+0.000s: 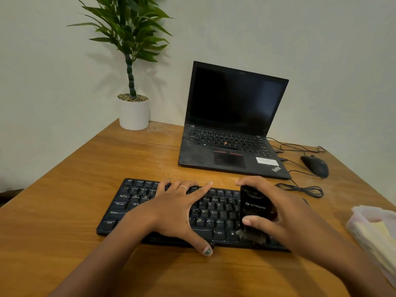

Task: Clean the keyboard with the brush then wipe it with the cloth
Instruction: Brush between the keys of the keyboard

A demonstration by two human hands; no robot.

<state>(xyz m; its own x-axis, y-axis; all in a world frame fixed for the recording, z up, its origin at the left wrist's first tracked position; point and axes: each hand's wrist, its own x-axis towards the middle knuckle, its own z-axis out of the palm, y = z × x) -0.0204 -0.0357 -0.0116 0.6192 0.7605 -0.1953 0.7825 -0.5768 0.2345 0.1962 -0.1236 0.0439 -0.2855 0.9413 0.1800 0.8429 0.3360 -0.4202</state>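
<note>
- Brush [256, 207] looks light and rigid, its dark body the natural hold; right hand [285, 213] grips it by the sides, bristles down on the keyboard's right end.
- Keyboard [132, 202], flat and probably prone to sliding, lies near the table's [64, 211] front edge; left hand [177, 207] presses it with spread fingers.
- Cloth [377, 228], soft, waits at the right edge.
- Count: one brush, one keyboard, one cloth pile.

Item count: one keyboard [137, 202] under the left hand [177, 209]; one brush [256, 209] in the right hand [285, 213]; one laptop [231, 129], one potted plant [134, 112] beyond the hands; one mouse [315, 166], one cloth stack [375, 232] right of the right hand.
</note>
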